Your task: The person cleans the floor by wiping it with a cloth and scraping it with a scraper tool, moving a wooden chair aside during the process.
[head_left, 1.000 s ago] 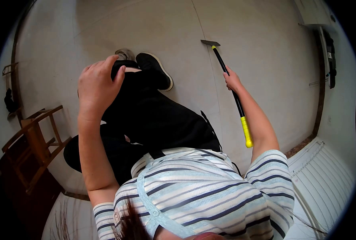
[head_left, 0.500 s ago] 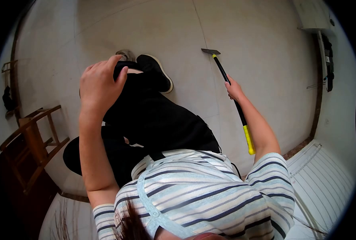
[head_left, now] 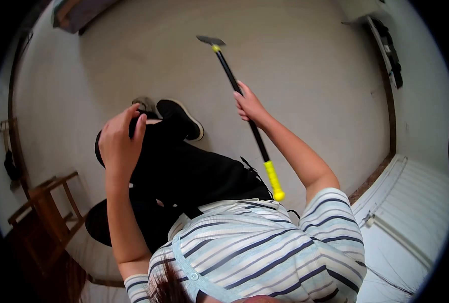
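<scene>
My right hand (head_left: 249,104) is closed around the middle of a long-handled scraper (head_left: 259,139). Its shaft is black, with a yellow grip at the near end, a yellow collar and a flat grey head at the far end. The head points away from me over the floor; whether it touches the floor I cannot tell. Over my bent knee in black trousers (head_left: 199,166) is my left hand (head_left: 121,141), its fingers slightly curled, thumb apart, holding nothing.
Pale floor (head_left: 285,45) stretches ahead. A wooden chair (head_left: 53,212) stands at the left, and a white radiator (head_left: 411,202) runs along the right wall. Dark items (head_left: 388,50) are by the right wall. A piece of furniture (head_left: 80,12) shows at top left.
The scraper and my right hand have shifted left and its head farther away. My view has turned, so my legs and left hand sit lower, and furniture has appeared at top left.
</scene>
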{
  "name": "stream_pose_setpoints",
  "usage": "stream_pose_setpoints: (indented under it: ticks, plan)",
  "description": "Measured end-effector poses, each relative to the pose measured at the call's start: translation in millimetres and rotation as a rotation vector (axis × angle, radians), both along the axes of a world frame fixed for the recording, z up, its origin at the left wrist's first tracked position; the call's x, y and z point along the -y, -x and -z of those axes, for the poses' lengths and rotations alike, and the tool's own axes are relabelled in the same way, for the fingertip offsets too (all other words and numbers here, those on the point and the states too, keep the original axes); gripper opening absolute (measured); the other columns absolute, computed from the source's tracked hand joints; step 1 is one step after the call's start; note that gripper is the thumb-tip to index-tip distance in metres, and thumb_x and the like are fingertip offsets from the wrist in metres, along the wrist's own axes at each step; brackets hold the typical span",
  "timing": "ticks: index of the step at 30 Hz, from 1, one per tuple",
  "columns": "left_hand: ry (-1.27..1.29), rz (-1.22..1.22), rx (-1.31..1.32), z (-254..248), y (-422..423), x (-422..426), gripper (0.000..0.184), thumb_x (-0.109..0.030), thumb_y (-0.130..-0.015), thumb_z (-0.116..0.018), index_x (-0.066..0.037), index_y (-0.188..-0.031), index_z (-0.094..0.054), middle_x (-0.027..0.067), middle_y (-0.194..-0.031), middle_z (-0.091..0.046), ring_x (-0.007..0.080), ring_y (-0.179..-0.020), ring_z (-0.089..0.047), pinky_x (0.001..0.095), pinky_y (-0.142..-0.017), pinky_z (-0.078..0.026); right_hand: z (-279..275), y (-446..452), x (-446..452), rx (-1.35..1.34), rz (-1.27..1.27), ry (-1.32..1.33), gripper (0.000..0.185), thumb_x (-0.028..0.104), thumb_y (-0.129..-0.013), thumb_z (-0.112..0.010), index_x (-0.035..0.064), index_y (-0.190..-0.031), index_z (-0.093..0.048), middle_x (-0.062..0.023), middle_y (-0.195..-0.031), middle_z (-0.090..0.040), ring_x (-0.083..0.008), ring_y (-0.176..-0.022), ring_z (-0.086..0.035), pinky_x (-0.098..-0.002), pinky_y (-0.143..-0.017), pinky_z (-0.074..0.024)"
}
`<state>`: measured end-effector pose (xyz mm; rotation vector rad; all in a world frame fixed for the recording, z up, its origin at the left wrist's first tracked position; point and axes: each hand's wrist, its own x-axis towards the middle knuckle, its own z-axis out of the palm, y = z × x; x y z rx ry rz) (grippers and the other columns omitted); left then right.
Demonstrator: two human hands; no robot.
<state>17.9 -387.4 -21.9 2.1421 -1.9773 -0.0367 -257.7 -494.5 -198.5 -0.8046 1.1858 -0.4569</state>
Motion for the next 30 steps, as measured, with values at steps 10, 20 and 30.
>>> stream_pose_setpoints:
  ticks: [10,20,30]
  plan:
    - [-0.186,-0.249,-1.498,-28.3,41.7,3.9,0.051,-0.039,-0.094,-0.043,-0.007,-0.133,-0.037,0.0148,-0.104,-0.061,0.0149,-0.077,-0.061,0.0257,-0.067,-0.05,-150.5,-231.7,86.9,0.98,0.215,-0.033,0.02,0.023,-0.095,-0.041,0.0114,-0.082,-0.031,-0.0001,-0.059,-0.036,-0.0089,-0.043,-0.035,-0.0242,-0.038,-0.0362]
    - [0.112,-0.604,-1.517,-49.6,-38.7,-120.5,0.035,-0.039,-0.094,-0.043,-0.005,-0.09,-0.05,0.0012,-0.063,-0.049,0.0067,-0.035,-0.032,0.018,-0.032,-0.026,-154.4,-322.6,-100.7,0.429,-0.645,0.876,0.033,0.024,-0.087,-0.045,-0.005,-0.084,-0.06,-0.0247,-0.083,-0.064,-0.0358,-0.078,-0.063,-0.0435,-0.072,-0.0481]
    - [0.101,-0.79,-1.282,-28.6,-145.5,-187.8,0.044,-0.031,-0.096,-0.039,-0.01,-0.134,-0.036,-0.0014,-0.053,-0.043,0.0048,-0.031,-0.032,0.0175,-0.028,-0.025,-87.0,-314.6,-11.7,0.507,-0.434,1.276,0.021,0.015,-0.088,-0.053,0.0031,-0.104,-0.058,-0.0102,-0.086,-0.063,-0.0219,-0.081,-0.061,-0.033,-0.068,-0.0503]
